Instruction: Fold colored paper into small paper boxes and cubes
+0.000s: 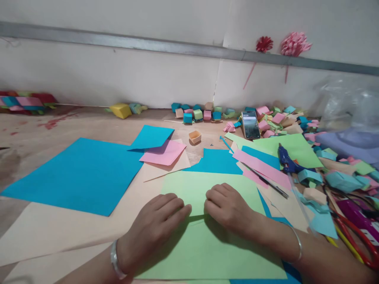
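Note:
A light green paper sheet point(213, 252) lies in front of me, with a crease or edge running across it between my hands. My left hand point(156, 219) rests on its left part, fingers curled together at that line and thumb alongside. Across a small gap, my right hand point(229, 207) has its fingers curled down on the same line. Both hands seem to pinch the green paper, though the fingertips are partly hidden. Cream paper point(74, 232) spreads beneath and to the left. A large blue sheet point(79, 173) lies left of my left hand.
Pink squares point(162, 153) and a small blue piece point(152, 136) lie beyond my hands, near a small peach paper box point(194, 137). At right are a pen point(266, 181), a blue glue gun point(286, 157), red-handled scissors point(355, 236), a phone point(250, 125) and several folded paper pieces.

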Available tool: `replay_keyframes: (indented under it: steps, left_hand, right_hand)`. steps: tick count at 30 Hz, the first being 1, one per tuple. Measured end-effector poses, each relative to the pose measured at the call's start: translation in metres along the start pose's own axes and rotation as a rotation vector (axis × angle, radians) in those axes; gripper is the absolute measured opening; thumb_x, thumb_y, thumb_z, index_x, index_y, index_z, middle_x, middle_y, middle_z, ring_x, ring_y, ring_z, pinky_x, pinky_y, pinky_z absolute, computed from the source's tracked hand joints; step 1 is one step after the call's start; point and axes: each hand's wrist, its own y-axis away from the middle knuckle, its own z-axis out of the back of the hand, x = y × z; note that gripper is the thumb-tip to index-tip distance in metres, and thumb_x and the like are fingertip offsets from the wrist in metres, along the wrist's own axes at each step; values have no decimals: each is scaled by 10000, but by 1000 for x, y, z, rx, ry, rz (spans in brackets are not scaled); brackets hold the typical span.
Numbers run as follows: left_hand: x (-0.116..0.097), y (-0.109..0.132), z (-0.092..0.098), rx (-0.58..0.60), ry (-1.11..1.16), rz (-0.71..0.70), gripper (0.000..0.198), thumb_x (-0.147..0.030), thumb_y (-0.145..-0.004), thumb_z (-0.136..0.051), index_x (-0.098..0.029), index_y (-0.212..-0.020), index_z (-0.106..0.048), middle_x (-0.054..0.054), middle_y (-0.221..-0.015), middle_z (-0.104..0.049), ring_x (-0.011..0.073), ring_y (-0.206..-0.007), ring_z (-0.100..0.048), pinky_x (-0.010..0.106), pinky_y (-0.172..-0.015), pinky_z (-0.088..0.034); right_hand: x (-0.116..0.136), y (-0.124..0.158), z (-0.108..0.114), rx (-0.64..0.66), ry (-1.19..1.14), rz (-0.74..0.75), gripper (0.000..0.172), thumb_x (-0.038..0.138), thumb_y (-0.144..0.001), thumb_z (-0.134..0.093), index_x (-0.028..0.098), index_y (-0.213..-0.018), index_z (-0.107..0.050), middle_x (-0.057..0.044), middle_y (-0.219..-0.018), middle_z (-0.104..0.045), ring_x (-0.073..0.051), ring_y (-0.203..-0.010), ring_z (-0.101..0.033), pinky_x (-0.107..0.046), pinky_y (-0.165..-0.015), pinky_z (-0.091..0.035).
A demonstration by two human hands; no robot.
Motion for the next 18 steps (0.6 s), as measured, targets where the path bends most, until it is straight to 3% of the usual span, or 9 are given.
replay_keyframes:
  steps: [9, 13, 18]
  left_hand:
    - [-1, 0, -7, 84, -9, 3, 231, -86, -874, -522, -164, -1061, -633, 93, -1057, -666, 230, -960, -614, 391, -789, -522]
    - [-1, 0, -8, 107, 8, -4, 213, -100, -888, -507, -171, -1045, -632, 87, -998, -659, 221, -920, -609, 373, -762, -518]
    - [-3, -1, -7, 198, 35, -23, 199, -82, -896, -460, -148, -1000, -616, 61, -809, -614, 181, -725, -576, 313, -634, -502]
  right_hand:
    - [5, 5, 2, 167, 68, 41, 167, 77, -861, -488, 161, -729, -546, -75, -808, -576, -189, -754, -450, -334, -649, -265]
    - [10, 6, 5, 194, 80, 28, 169, 57, -843, -489, 161, -722, -546, -84, -795, -582, -200, -755, -464, -338, -645, -282]
    - [17, 8, 7, 286, 75, 4, 150, 29, -799, -505, 163, -738, -535, -75, -770, -569, -195, -727, -458, -322, -610, -285]
